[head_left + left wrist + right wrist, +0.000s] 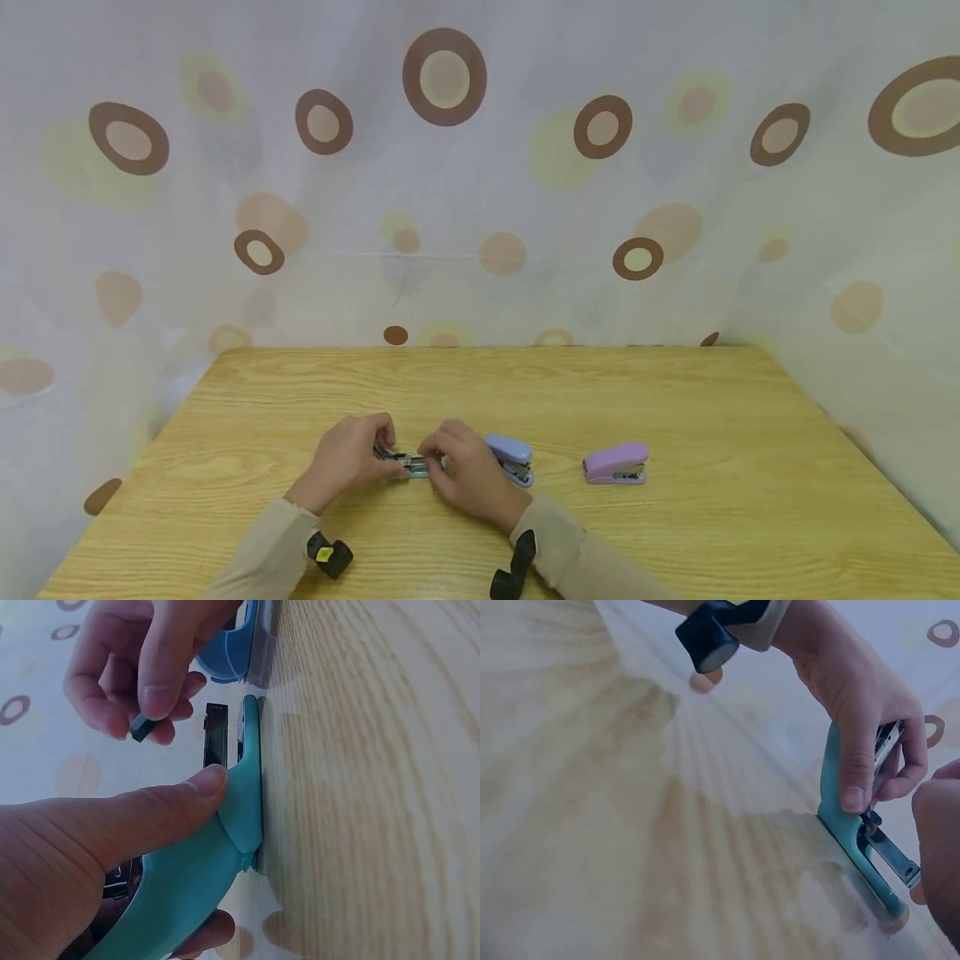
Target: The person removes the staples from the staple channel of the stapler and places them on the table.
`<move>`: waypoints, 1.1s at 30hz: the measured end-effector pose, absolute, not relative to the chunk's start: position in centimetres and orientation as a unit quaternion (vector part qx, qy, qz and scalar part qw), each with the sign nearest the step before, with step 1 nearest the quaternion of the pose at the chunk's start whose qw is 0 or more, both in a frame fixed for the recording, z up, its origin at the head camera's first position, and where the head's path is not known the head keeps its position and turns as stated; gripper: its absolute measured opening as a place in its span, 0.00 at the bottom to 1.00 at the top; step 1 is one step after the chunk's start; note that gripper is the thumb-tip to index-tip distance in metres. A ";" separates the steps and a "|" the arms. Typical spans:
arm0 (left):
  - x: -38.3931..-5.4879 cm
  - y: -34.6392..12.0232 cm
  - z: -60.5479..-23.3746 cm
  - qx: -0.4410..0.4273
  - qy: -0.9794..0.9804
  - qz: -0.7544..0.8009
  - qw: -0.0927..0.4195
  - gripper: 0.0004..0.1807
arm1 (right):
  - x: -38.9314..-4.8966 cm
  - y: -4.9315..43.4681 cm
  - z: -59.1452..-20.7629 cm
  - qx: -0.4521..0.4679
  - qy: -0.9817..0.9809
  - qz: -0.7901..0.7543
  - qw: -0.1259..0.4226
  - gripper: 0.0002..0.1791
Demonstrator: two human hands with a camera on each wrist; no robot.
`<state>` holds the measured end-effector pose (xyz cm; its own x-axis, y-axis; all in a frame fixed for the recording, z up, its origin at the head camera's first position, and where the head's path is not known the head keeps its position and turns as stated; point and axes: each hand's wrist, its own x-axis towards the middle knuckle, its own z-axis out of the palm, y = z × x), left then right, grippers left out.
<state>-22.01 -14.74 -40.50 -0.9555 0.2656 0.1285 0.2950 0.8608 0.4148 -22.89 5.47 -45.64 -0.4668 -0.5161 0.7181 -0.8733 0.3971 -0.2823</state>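
Observation:
My left hand (343, 460) grips a teal stapler (241, 799) by its hinge end, thumb pressed on its side. The stapler's top is swung open, baring the dark metal staple channel (216, 735); its base rests on the table. Just beyond the channel's front end, my right hand (472, 477) pinches a short dark strip, apparently staples (142, 727), between thumb and fingers. The strip is apart from the channel in the left wrist view. In the right wrist view only part of the right hand (941, 840) shows at the edge, and the strip is hidden.
Right beside my right hand stands a blue stapler (510, 448). Farther right on the wooden table (720, 517) lies a purple stapler (617, 463). A patterned cloth (465, 183) hangs behind the table's far edge and along its sides.

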 end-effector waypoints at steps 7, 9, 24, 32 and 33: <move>-22.2 -14.5 -40.2 -0.148 -0.961 -0.228 0.038 0.21 | -21.2 6.4 -45.3 0.418 -0.806 0.361 0.213 0.08; -22.2 -14.4 -40.2 -0.151 -0.961 -0.228 0.040 0.21 | -20.8 6.7 -45.3 0.417 -0.809 0.361 0.202 0.08; -22.0 -14.7 -40.3 -0.137 -0.964 -0.227 0.028 0.22 | -17.7 9.8 -45.7 0.418 -0.816 0.368 0.157 0.06; -22.0 -14.8 -40.5 -0.141 -0.963 -0.228 0.025 0.22 | -15.9 12.3 -45.9 0.422 -0.817 0.359 0.164 0.07; -22.0 -14.8 -40.5 -0.142 -0.963 -0.228 0.025 0.22 | -15.7 12.6 -45.9 0.424 -0.817 0.357 0.163 0.07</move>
